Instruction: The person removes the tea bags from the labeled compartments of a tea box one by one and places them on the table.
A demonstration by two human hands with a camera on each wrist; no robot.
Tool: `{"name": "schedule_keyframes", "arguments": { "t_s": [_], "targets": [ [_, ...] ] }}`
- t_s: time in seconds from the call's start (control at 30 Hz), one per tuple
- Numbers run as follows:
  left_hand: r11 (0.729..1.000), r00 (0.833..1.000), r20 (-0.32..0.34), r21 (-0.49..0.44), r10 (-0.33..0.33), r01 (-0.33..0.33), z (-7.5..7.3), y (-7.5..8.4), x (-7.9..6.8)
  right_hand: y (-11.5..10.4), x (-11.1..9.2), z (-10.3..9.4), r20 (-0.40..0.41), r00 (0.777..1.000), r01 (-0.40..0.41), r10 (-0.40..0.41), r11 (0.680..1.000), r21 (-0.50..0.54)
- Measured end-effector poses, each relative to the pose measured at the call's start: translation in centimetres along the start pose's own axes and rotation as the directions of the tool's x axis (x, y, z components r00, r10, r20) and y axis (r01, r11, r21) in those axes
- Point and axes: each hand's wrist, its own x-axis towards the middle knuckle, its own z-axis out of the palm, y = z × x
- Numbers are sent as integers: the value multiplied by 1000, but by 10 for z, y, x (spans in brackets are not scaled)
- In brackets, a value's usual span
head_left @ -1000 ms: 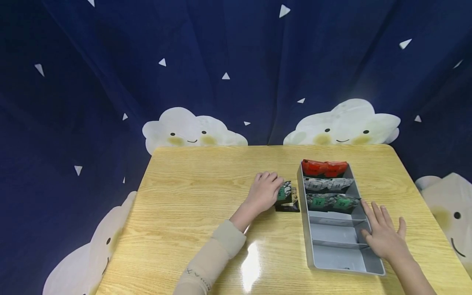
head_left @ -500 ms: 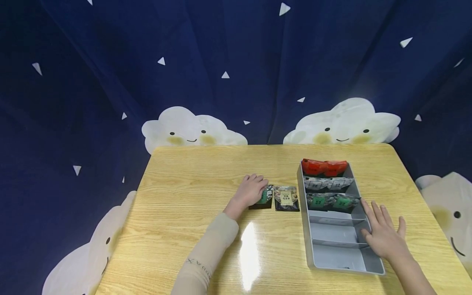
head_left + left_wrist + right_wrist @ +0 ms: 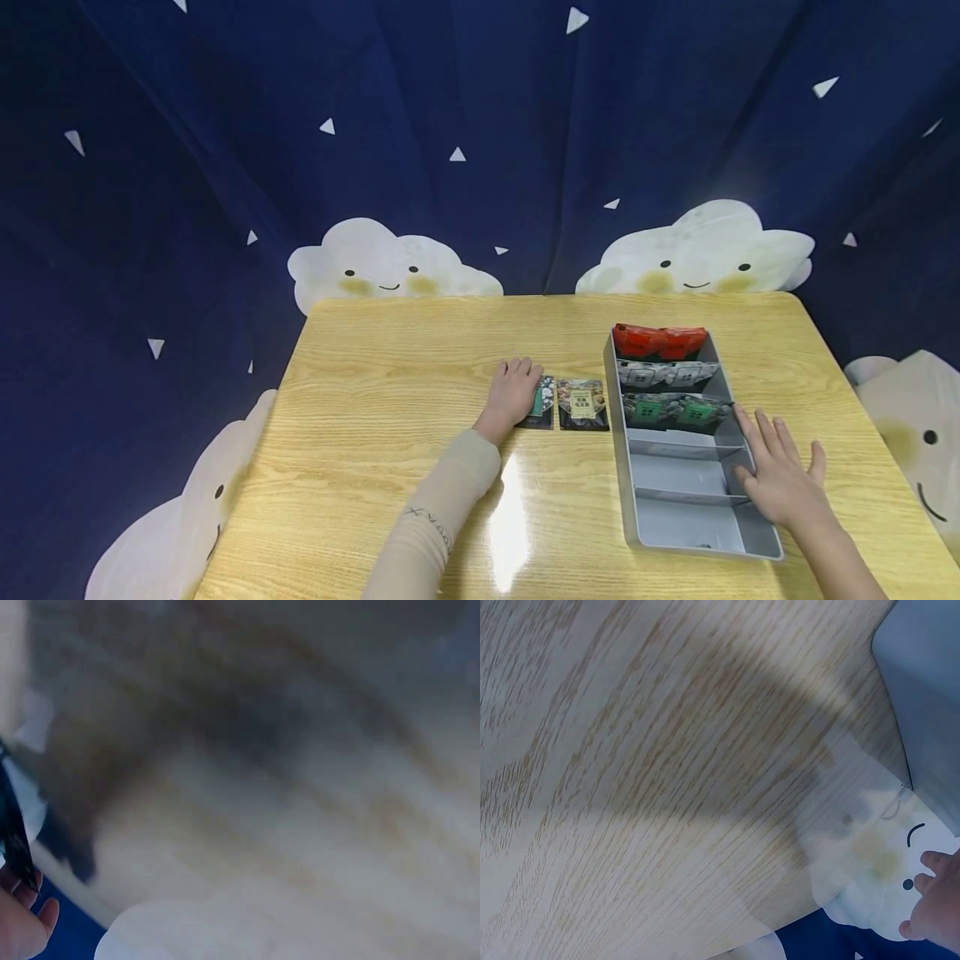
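Observation:
My left hand [image 3: 513, 393] lies over the left part of a dark sachet with a green label [image 3: 546, 402], gripping it at the table. In the left wrist view its fingers [image 3: 28, 896] hold the dark sachet [image 3: 13, 825] by an edge, partly cut off by the frame. To the right lies a dark sachet with a yellow label [image 3: 582, 405], flat. My right hand [image 3: 783, 475] rests along the right wall of a grey divided box [image 3: 622, 467], fingers straight and spread, thumb over the rim. Nothing is held in it.
Inside the box, red sachets [image 3: 660, 342] stand in the far compartment, white-grey sachets [image 3: 667, 375] in the one before it, then green-labelled sachets [image 3: 678, 412]. Thin dividers [image 3: 690, 497] separate the nearer compartments. A dark blue curtain [image 3: 450, 75] hangs behind the wooden table [image 3: 360, 400].
My left hand has moved left with the green-labelled sachet, away from the yellow-labelled one, uncovering it. The green-labelled sachet then shifts slightly and lies beside it. My right hand stays put.

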Motion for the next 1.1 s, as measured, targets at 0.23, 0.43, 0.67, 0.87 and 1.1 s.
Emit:
{"name": "schedule_keyframes", "arguments": {
  "t_s": [0.23,0.43,0.67,0.87,1.1],
  "targets": [
    [997,997,-18,4,-73,73,13,8,1,0,0,0,-6,1000,1,-1,1000,5],
    [995,995,-30,-3,-95,95,16,11,-1,0,0,1,-5,1000,-3,3,1000,5],
    [995,995,-29,9,-97,98,16,13,-1,2,1,2,-2,1000,-4,4,1000,3],
    [994,994,-12,4,-111,111,14,13,-1,3,1,3,0,1000,-3,3,1000,7],
    [992,992,-18,-8,-129,129,13,13,0,2,0,3,-4,1000,-4,4,1000,15]
  ]
}}
